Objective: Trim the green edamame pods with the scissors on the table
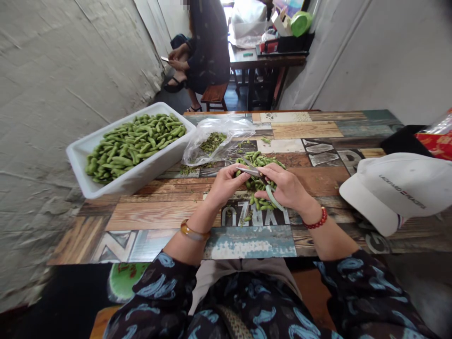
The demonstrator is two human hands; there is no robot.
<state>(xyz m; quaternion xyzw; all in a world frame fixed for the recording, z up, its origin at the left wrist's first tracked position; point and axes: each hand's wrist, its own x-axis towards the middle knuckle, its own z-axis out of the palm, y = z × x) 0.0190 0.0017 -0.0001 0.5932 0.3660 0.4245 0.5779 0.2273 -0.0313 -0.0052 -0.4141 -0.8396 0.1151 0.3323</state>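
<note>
My right hand [284, 183] grips a pair of scissors [271, 194] with pale green handles, the metal blades apart and pointing left. Those blades reach the fingertips of my left hand [228, 184], which is closed in a pinch on an edamame pod [238, 173], mostly hidden by the fingers. Under and behind both hands lies a loose pile of edamame pods [261, 204] on the patchwork-patterned table [141, 214]. To the left, a white plastic tub [79, 157] holds many green pods. A clear plastic bag [192, 153] with small green trimmings lies between tub and pile.
A white cap [399, 188] sits at the table's right, near a red package [438, 141]. Beyond the table, a person [208, 47] sits on a wooden stool [214, 93] holding a phone. Another table [271, 61] with bags and boxes stands behind. A wall rises at left.
</note>
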